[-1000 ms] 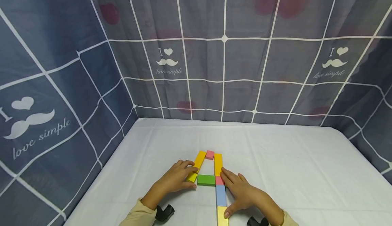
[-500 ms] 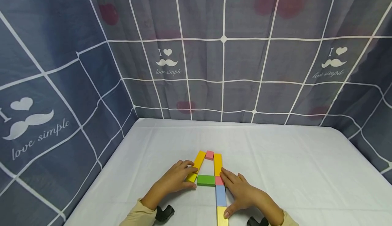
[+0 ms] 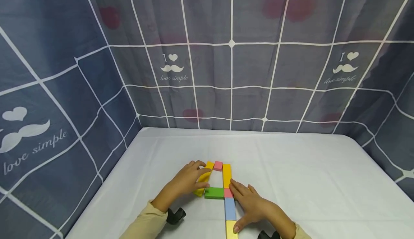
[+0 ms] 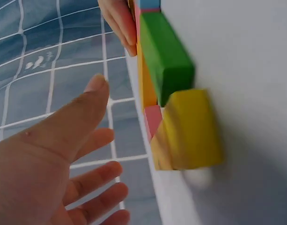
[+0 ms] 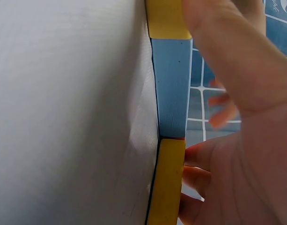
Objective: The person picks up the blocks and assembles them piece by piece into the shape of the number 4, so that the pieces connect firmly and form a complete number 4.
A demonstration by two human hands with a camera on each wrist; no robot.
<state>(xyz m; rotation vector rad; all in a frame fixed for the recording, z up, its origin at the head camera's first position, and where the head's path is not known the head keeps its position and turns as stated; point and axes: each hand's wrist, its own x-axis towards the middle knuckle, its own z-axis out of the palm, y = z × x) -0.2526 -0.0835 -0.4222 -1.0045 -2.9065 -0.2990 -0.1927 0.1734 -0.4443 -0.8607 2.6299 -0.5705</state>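
Observation:
Wooden blocks lie in an A-like outline on the white cloth. On its left slope are yellow blocks (image 3: 198, 192), partly hidden by my left hand (image 3: 183, 180). A pink block (image 3: 218, 166) lies at the top, and a green block (image 3: 214, 193) forms the crossbar. Down the right side run an orange-yellow block (image 3: 227, 176), a second pink block (image 3: 228, 193), a blue block (image 3: 230, 209) and a pale yellow block (image 3: 230, 230). My left fingers look spread and apart from the blocks in the left wrist view. Along the right side, my right hand (image 3: 253, 203) rests with fingers extended, its thumb touching the pale yellow block.
White cloth (image 3: 291, 167) covers the table around the blocks. A dark checked curtain (image 3: 213, 66) stands behind and at both sides. Black wrist gear (image 3: 175, 216) hangs under the left wrist, with more black gear (image 3: 269, 235) near the right wrist.
My left hand has shifted farther up along the yellow blocks, covering more of them. The right hand keeps its place against the right side. The head view has tilted slightly.

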